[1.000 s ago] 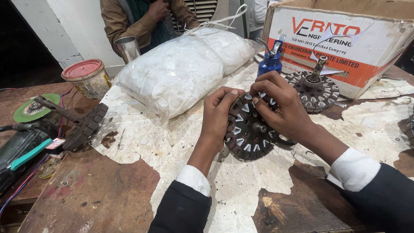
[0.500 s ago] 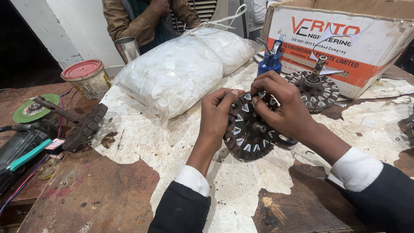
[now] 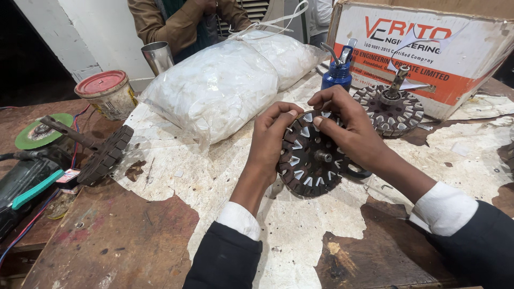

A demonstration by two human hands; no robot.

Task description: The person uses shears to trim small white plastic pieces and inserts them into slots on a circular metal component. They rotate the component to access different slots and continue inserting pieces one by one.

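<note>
Worn brown wood makes up the workbench (image 3: 112,246), much of it covered by torn, stained white paper (image 3: 176,160). At the back right stands a large cardboard box (image 3: 455,59) with red and orange print, and beside it lies a big clear plastic bag (image 3: 225,85) stuffed with white pieces, tied at the top. Behind the bag another person in a brown jacket (image 3: 171,21) stands at the bench edge, with a steel cup (image 3: 158,56) in front of them.

At the left edge lies an angle grinder (image 3: 27,171) with a green disc (image 3: 37,131), and near it a dark stator on a shaft (image 3: 101,152) lying tilted. A red-lidded tin (image 3: 107,93) sits behind these. Another round stator with an upright shaft (image 3: 391,109) rests against the box, with a blue oil can (image 3: 338,72) just beside it.

Near the middle of the bench, tipped up on its edge toward the camera, is the dark round stator core (image 3: 310,158), white insulation pieces showing in its slots. The left hand (image 3: 273,136) curls around its left rim, fingertips pinching at the upper edge. The right hand (image 3: 348,128) arches over the top, its fingertips pressing into the upper slots.
</note>
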